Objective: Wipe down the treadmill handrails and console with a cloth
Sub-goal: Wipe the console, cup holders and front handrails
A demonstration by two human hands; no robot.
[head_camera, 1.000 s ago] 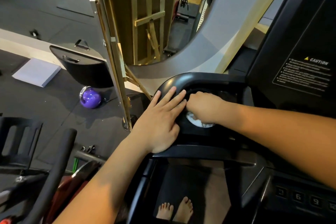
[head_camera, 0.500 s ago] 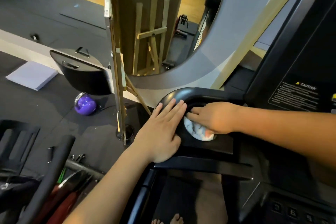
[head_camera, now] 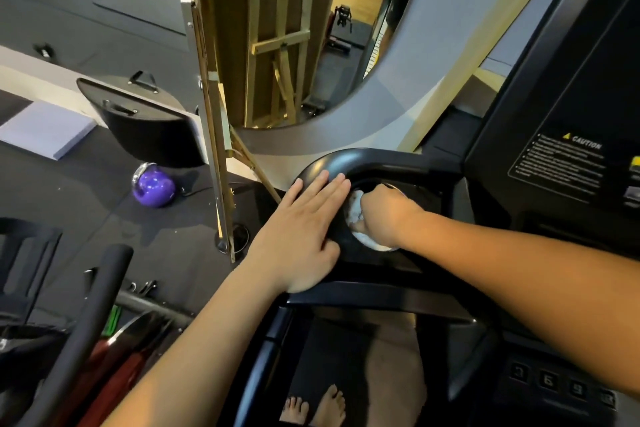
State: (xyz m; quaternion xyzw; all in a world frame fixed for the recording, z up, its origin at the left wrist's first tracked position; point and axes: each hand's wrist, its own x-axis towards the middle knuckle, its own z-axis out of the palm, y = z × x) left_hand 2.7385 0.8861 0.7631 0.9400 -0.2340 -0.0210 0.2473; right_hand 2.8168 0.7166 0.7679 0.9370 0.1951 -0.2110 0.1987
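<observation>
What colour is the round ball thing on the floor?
Shiny purple. The kettlebell shows in the head view, left of the treadmill.

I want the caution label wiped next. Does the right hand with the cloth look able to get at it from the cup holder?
Probably yes. The right hand grips the cloth in the cup holder, and the caution label sits on the console face just beyond, with nothing between. The left hand rests aside on the handrail.

A black warning label [head_camera: 559, 163] on the treadmill's dark console panel [head_camera: 568, 73], at about three o'clock, is headed "CAUTION" beside a yellow triangle; its smaller lines are unreadable. At five o'clock, console buttons [head_camera: 561, 385] show "6" and "9"; the neighbouring digits are blurred.
</observation>
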